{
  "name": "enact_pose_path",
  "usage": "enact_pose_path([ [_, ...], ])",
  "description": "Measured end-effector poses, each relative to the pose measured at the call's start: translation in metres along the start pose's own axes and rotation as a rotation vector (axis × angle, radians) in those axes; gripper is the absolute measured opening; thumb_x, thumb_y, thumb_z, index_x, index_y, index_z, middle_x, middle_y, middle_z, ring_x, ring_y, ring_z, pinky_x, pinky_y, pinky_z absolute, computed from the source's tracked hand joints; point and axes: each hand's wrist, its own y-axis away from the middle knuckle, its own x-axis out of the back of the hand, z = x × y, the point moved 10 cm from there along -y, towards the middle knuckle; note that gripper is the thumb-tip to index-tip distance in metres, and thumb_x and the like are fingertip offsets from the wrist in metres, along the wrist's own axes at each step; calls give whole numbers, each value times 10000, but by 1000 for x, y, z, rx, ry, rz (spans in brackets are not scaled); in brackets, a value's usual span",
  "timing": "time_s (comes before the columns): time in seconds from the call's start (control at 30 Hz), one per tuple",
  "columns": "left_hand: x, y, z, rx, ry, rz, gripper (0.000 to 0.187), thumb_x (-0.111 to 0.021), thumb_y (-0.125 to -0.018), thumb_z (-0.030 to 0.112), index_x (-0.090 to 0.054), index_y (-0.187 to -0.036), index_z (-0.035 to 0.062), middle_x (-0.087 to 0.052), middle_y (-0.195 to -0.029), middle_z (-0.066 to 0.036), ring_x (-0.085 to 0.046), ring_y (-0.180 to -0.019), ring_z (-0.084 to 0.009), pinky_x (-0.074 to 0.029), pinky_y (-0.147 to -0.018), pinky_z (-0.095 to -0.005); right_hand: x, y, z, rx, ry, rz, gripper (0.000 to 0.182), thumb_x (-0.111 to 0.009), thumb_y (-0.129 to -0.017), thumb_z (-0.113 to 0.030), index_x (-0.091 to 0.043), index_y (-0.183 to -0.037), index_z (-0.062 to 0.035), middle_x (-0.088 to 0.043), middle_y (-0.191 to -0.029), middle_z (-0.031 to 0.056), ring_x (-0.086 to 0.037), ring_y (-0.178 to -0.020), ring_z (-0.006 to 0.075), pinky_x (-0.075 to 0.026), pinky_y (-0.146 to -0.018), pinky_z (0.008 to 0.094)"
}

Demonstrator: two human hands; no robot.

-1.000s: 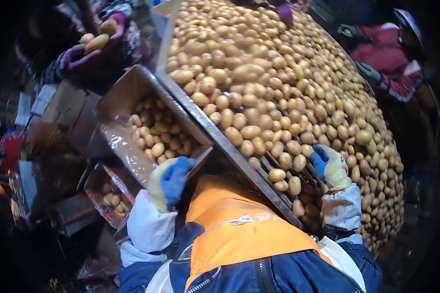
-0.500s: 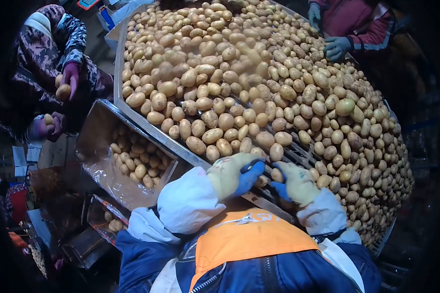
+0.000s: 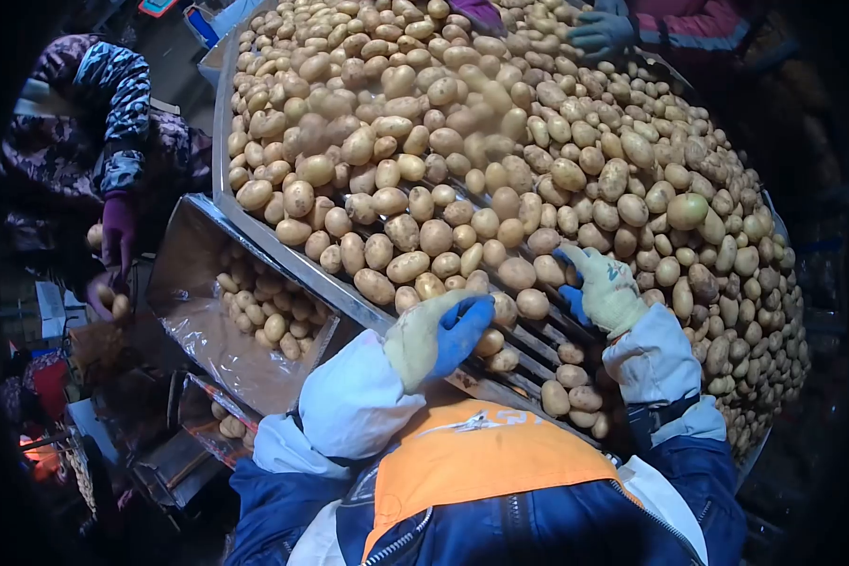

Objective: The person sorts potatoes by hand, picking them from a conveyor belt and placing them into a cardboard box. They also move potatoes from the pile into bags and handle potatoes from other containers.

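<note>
Potatoes [image 3: 406, 231] cover a large slatted table, with bare metal slats [image 3: 538, 344] showing near its front. My left hand [image 3: 439, 338], in a cream glove with blue fingers and palm, is curled at the front edge, just left of a few potatoes [image 3: 502, 309] on the slats. I cannot tell what, if anything, lies inside its curl. Over to the right, my right hand [image 3: 602, 291], in a matching glove, reaches into the heap with thumb and fingers apart. Its fingertips are right beside a potato [image 3: 549, 271]. Several loose potatoes [image 3: 572, 375] lie nearer my body.
A lined cardboard box [image 3: 212, 351] part-filled with potatoes stands left of the table's metal rim [image 3: 288, 264]. Behind it a person in camouflage [image 3: 113, 123] handles potatoes. Across the table are another worker's gloved hand [image 3: 602, 36] and a purple glove [image 3: 479, 13].
My right hand has moved forward and right, away from the front slats, baring them and several potatoes. My left hand has shifted slightly left. The person at left has lowered an arm.
</note>
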Motion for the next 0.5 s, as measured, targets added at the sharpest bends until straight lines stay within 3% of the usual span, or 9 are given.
enact_pose_path([
  [0.07,-4,-6,-11,21,59,8,380,-607,-1115,318,-708,-1322,16,-751,-1095,-74,-692,-910,-135,-565,-820,-289,-3,1,14,-78,-390,-36,669,-854,-830,-175,-622,-1455,-125,-718,-1088,131,-703,-919,255,-573,-830,392],
  [0.1,-1,-5,-11,22,58,13,380,-607,-1115,318,-708,-1322,16,-751,-1095,-74,-692,-910,-135,-565,-820,-289,3,9,18,-16,-445,164,608,-827,-867,-172,-639,-1440,-91,-723,-1018,100,-665,-871,179,-566,-799,330],
  [0.2,-7,-3,-14,20,481,-110,489,-580,-1119,436,-644,-1424,59,-744,-1202,-103,-748,-968,-212,-608,-833,-341,-13,17,43,-232,-793,220,614,-820,-878,-213,-615,-1429,-34,-729,-1155,163,-712,-961,281,-574,-882,389],
  [0.27,-33,-9,-42,239,1049,-285,639,-517,-1102,585,-515,-1549,127,-715,-1315,-119,-773,-1029,-313,-654,-846,-443,-13,24,37,-347,-1034,138,598,-805,-915,-239,-602,-1423,2,-722,-1159,161,-715,-981,263,-579,-903,392],
  [0.3,-40,-13,-39,225,1095,-342,719,-466,-1078,676,-435,-1588,171,-697,-1363,-128,-760,-1095,-355,-663,-875,-538,19,21,4,28,-841,239,544,-752,-984,-256,-591,-1433,6,-722,-1227,150,-725,-1013,243,-588,-876,351],
  [0.33,-42,-14,-34,220,1097,-341,719,-466,-1078,676,-435,-1588,171,-697,-1363,-128,-760,-1095,-355,-663,-875,-538,47,31,-41,398,-627,325,495,-698,-1053,-272,-579,-1443,9,-722,-1295,139,-734,-1045,222,-596,-849,310],
  [0.4,-47,-10,-19,243,1351,-375,689,-478,-1081,661,-462,-1563,170,-683,-1384,-141,-740,-1153,-363,-654,-916,-566,64,29,-75,402,-708,303,459,-601,-1118,-287,-567,-1470,7,-718,-1295,129,-738,-1018,187,-596,-816,285],
  [0.47,-42,-13,-27,184,1399,-394,693,-484,-1077,664,-470,-1561,168,-680,-1388,-149,-717,-1209,-373,-646,-935,-583,20,18,-59,-206,-1361,-58,460,-561,-1134,-259,-542,-1504,14,-720,-1286,144,-742,-1012,188,-600,-825,296],
  [0.5,-37,-13,-34,176,1458,-368,697,-490,-1074,665,-470,-1562,168,-672,-1400,-153,-723,-1197,-368,-649,-931,-578,18,16,-52,-191,-1251,11,511,-692,-1057,-216,-567,-1503,0,-725,-1273,151,-731,-1016,198,-600,-846,323],
])
